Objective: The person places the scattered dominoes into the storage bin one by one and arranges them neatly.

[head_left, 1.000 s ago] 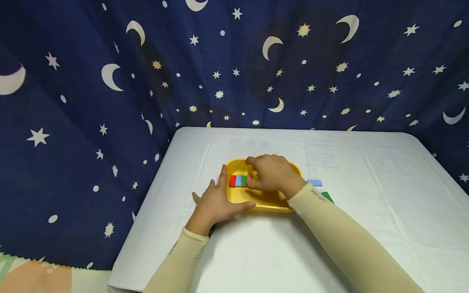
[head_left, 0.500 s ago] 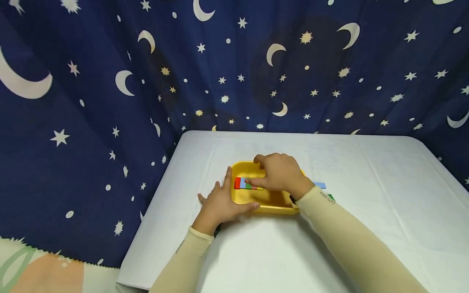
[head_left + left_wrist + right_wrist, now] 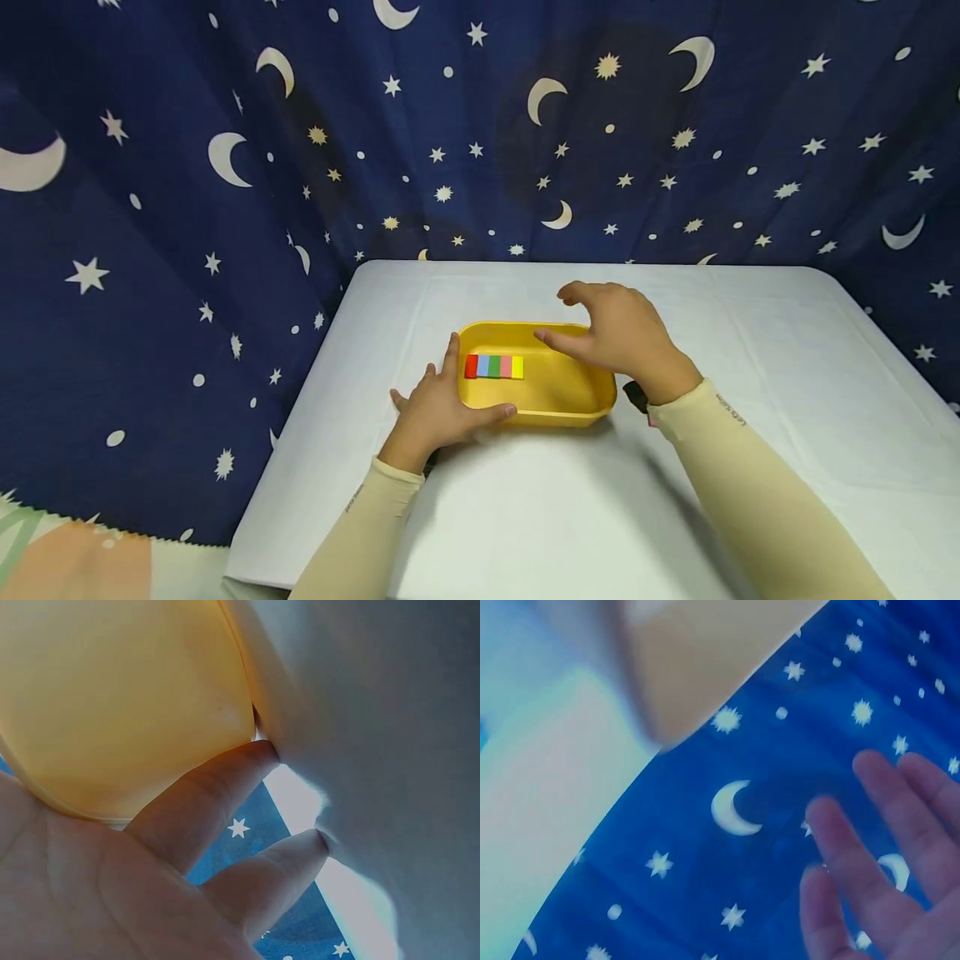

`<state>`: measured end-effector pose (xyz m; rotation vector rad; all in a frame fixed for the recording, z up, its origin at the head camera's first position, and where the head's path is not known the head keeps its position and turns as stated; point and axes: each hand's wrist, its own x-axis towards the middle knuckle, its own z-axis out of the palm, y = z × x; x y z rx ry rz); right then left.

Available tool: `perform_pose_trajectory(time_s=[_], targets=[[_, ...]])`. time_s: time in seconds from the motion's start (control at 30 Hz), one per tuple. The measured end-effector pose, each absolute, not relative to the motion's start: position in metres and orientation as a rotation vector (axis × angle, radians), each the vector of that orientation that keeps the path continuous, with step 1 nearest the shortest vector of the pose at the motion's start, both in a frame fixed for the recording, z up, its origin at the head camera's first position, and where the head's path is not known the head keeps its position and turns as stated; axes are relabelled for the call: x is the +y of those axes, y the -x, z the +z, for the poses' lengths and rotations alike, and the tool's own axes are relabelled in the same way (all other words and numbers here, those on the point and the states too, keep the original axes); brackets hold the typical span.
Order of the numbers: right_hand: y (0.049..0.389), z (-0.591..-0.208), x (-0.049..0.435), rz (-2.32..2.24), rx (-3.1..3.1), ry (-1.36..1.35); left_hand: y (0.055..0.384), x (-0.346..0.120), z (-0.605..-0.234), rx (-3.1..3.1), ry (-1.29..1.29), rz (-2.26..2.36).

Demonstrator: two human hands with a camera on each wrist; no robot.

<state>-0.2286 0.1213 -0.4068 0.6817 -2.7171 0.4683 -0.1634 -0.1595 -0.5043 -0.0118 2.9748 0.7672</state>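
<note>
While two hands (image 3: 431, 408) (image 3: 626, 332) spread wide, the left touches one yellow tray (image 3: 566, 387) holding five tiles (image 3: 494, 367).

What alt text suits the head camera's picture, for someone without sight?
A left hand rests against a yellow tray holding five coloured blocks in a row; the right hand hovers above its right end. Behind the white table hangs a starry curtain.

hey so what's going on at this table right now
A person's left hand rests against the left end of a yellow tray. Inside it lie five small pieces in a row: red, blue, green, pink and yellow. The right hand is over the tray's far right corner, loosely spread, holding nothing that shows.
</note>
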Motion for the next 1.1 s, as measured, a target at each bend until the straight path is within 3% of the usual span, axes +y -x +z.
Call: perform_pose_trajectory(time_s=[0.6, 1.1], targets=[[0.191, -0.435, 0.211, 0.500, -2.752, -0.438, 0.162, -0.161, -0.504, 2.952, -0.008, 0.797], [0.184, -0.477, 0.235, 0.595, -2.700, -0.425, 0.160, -0.160, -0.504, 2.957, 0.005, 0.776]])
